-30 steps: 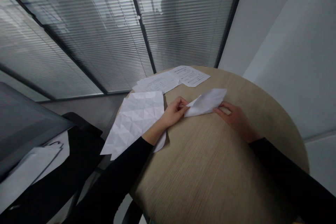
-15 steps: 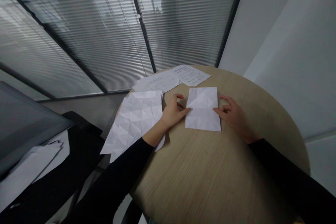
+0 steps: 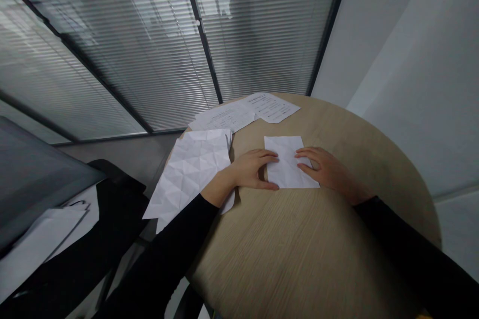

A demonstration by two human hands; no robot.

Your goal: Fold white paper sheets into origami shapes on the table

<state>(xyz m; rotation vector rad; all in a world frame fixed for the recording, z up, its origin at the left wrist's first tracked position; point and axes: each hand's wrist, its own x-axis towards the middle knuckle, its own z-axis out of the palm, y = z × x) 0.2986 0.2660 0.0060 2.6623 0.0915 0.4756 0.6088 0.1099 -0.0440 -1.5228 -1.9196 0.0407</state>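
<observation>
A small folded sheet of white paper [image 3: 288, 162] lies on the wooden table, with faint creases across it. My left hand [image 3: 256, 168] rests at its left edge, fingers stretched over the paper and the thumb along the near left corner. On the other side, my right hand [image 3: 322, 167] lies with its fingers apart on the right part of the sheet. Beside my left forearm is a stack of larger creased white paper [image 3: 190, 164], marked all over with triangular folds.
Printed sheets [image 3: 275, 107] lie at the far edge of the round table [image 3: 284, 244]. Left of the table, more papers [image 3: 56, 229] lie on a black surface. Glass panels with blinds [image 3: 149, 50] stand behind, and a white wall [image 3: 419, 75] rises at the right.
The folded paper looks shorter and has turned slightly. My hands have gone from pinching its side edges to lying with fingers spread on top of it.
</observation>
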